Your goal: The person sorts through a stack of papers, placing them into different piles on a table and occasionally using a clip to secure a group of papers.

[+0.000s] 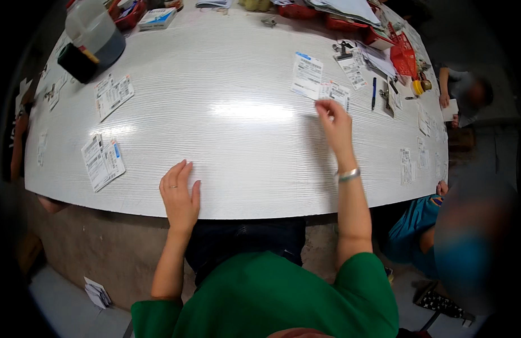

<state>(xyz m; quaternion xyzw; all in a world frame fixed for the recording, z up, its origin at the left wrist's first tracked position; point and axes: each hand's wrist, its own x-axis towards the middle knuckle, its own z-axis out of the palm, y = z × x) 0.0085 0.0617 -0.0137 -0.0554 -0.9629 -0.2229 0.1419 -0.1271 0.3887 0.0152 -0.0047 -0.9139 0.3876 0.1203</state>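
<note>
Left hand [180, 197] is empty, fingers loosely spread, well left and nearside of the blue pen [373, 93]. The blue-topped label sheet [307, 75] is left of that pen, long axis running roughly near-to-far. Right hand [337, 130] is way closer, nearside-left of the pen, fingertips by the sheet's corner; can't tell if they're pinching it.

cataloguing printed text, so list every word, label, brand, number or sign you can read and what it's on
White-and-blue label sheet by the right hand: too small to read.
Clipped label sheet: too small.
Left-side label sheets: too small.
Small right-edge labels: too small.
White-and-blue box: lettering visible, not copied out here.
Dark garment, left edge: pale lettering, likewise not copied.
</note>
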